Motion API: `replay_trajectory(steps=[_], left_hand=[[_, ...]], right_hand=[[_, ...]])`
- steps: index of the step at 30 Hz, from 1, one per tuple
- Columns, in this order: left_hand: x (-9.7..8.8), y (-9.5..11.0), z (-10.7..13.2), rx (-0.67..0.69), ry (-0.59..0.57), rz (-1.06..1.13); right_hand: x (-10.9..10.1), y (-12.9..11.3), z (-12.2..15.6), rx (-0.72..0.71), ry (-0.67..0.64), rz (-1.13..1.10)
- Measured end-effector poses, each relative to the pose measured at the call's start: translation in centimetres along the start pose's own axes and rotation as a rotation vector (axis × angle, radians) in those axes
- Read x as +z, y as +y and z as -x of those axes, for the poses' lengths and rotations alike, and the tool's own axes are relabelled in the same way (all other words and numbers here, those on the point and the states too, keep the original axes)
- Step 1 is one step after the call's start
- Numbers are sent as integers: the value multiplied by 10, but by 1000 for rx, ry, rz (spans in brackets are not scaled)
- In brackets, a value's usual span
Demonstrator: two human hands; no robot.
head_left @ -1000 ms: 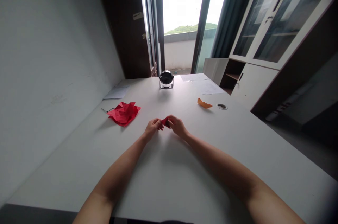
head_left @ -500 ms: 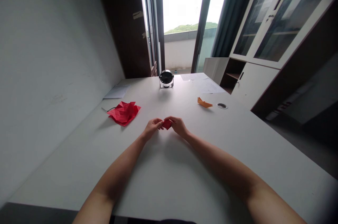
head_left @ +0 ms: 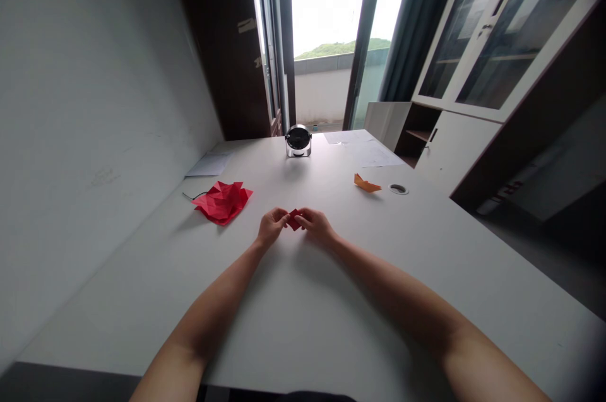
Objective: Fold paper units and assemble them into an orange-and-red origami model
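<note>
Between my two hands is a small piece of folded red paper point(head_left: 294, 220), roughly diamond-shaped, a little above the white table point(head_left: 303, 313). My left hand point(head_left: 272, 225) pinches its left side between thumb and fingers. On the opposite side, my right hand point(head_left: 316, 224) grips it too, with the thumb lying over its face. Fingers cover part of both edges. Off to the left lies a larger creased sheet of red paper point(head_left: 223, 202). An orange folded paper boat point(head_left: 366, 184) rests to the right.
A round black device on a metal stand point(head_left: 298, 141) stands at the table's far end. White papers point(head_left: 374, 153) lie at the back right, with another sheet point(head_left: 208, 165) at the back left. A round cable hole point(head_left: 398, 189) sits near the right edge. A wall borders the left.
The small red paper has shifted slightly left and turned, showing a diamond outline. My right thumb has come round onto its face; my left hand has moved a little.
</note>
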State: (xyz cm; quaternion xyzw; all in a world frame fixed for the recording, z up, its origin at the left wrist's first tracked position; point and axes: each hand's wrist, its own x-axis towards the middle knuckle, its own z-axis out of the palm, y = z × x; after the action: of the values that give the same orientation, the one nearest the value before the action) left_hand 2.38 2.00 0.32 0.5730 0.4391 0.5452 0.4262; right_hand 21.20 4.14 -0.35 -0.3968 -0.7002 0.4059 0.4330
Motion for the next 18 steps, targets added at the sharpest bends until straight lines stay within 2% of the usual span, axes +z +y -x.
replay_trajectory(steps=[6, 12, 18], left_hand=[[-1, -5, -1, 34, 7, -50], [-1, -6, -2, -43, -24, 2], [-4, -3, -2, -40, 69, -3]], right_hand=[[-1, -6, 2, 49, -28, 74], [-3, -13, 5, 18, -30, 67], [-2, -8, 5, 16, -88, 185]])
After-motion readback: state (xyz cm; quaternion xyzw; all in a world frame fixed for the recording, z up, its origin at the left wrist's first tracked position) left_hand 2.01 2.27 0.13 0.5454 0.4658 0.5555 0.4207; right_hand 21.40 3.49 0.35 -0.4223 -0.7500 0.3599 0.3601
